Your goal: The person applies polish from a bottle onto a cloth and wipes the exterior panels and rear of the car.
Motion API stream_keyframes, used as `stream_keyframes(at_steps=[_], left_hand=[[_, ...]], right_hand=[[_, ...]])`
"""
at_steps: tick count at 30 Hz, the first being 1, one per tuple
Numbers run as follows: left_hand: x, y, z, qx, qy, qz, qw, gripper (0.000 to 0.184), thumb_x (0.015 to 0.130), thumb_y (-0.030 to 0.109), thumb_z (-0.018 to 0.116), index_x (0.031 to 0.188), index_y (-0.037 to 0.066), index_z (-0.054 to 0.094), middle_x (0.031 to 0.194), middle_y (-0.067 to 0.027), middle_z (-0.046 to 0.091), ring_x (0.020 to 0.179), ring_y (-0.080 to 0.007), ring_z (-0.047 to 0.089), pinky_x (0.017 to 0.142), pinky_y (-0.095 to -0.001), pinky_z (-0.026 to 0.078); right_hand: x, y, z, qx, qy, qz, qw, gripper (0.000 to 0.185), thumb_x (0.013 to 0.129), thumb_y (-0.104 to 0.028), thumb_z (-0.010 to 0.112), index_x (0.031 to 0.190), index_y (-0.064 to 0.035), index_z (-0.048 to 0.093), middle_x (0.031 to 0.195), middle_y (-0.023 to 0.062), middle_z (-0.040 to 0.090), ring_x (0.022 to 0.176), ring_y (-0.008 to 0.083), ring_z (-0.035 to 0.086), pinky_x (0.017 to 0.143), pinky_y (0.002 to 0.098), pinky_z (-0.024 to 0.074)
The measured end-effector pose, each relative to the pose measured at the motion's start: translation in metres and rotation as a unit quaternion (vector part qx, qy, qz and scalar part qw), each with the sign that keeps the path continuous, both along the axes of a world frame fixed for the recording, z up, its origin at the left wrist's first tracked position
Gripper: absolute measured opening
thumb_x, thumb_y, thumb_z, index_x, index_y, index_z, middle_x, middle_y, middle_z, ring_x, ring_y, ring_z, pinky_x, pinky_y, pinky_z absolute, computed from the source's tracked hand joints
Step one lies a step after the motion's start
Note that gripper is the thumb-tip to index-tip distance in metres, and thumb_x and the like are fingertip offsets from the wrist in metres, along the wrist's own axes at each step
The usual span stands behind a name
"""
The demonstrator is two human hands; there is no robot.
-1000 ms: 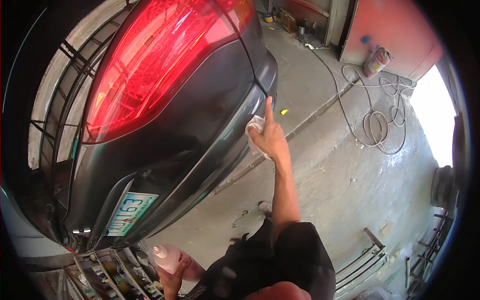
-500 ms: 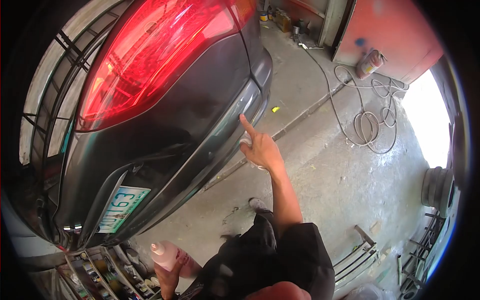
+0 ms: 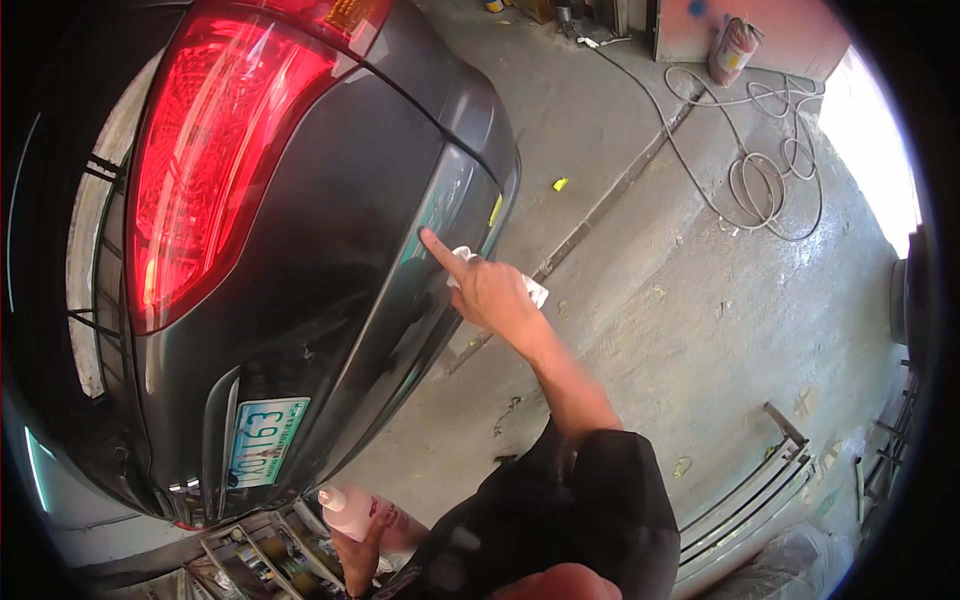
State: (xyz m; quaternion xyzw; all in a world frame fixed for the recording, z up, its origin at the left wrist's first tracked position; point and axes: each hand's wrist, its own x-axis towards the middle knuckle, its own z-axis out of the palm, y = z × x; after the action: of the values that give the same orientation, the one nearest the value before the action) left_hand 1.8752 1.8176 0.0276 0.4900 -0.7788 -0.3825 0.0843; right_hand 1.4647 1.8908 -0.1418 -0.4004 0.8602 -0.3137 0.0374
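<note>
My right hand (image 3: 493,295) reaches over the rear bumper (image 3: 440,225) of a dark grey car. Its index finger points out, with the tip at or very near the bumper's upper ledge. The other fingers are curled around a crumpled white cloth (image 3: 537,291), which sticks out on both sides of the hand. Low at the left, my left hand (image 3: 358,556) grips a bottle (image 3: 350,508) of pinkish liquid with a pale nozzle cap, held close to my body. A red tail light (image 3: 205,165) and a licence plate (image 3: 268,440) are on the car's rear.
A coiled hose (image 3: 760,190) lies on the concrete floor beside a reddish container (image 3: 735,52). Slatted metal bars (image 3: 750,500) and a plastic-wrapped bundle (image 3: 800,560) are at lower right. A rack (image 3: 270,555) of small items stands below the car's rear.
The view has shifted, so the car sits differently in it. My right hand has moved left along the bumper ledge, finger still extended. The bottle stays in my left hand.
</note>
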Motion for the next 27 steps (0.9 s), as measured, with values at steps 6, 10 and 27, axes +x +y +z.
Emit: stream_keyframes(at_steps=[6, 10, 27], left_hand=[[-0.017, 0.005, 0.002, 0.009, -0.053, -0.005, 0.999, 0.049, 0.083, 0.014, 0.087, 0.122, -0.004, 0.063, 0.108, -0.0111, 0.071, 0.098, -0.0200, 0.069, 0.089, -0.0339, 0.056], [-0.039, 0.015, 0.005, 0.006, -0.068, -0.018, 0.997, 0.049, 0.084, 0.013, 0.085, 0.124, -0.004, 0.062, 0.108, -0.0107, 0.071, 0.098, -0.0192, 0.069, 0.087, -0.0337, 0.056], [-0.051, 0.039, 0.009, -0.032, -0.071, -0.015, 0.997, 0.054, 0.083, 0.013, 0.086, 0.127, -0.004, 0.059, 0.112, -0.0138, 0.071, 0.101, -0.0209, 0.069, 0.089, -0.0350, 0.056]], right_hand=[[-0.063, 0.007, -0.013, 0.032, 0.064, 0.016, 0.997, 0.097, 0.087, -0.011, 0.066, 0.166, -0.0340, 0.015, 0.069, 0.0073, 0.062, 0.057, 0.0195, 0.065, 0.053, 0.0328, 0.0542], [-0.086, 0.016, -0.017, 0.029, 0.107, 0.022, 0.994, 0.096, 0.088, -0.008, 0.063, 0.166, -0.0380, 0.016, 0.071, 0.0067, 0.063, 0.059, 0.0192, 0.065, 0.055, 0.0328, 0.0541], [-0.063, 0.037, -0.040, -0.531, -0.316, -0.206, 0.759, 0.057, 0.094, -0.013, 0.067, 0.145, 0.0046, 0.047, 0.108, 0.0171, 0.074, 0.096, 0.0201, 0.072, 0.085, 0.0310, 0.0563]])
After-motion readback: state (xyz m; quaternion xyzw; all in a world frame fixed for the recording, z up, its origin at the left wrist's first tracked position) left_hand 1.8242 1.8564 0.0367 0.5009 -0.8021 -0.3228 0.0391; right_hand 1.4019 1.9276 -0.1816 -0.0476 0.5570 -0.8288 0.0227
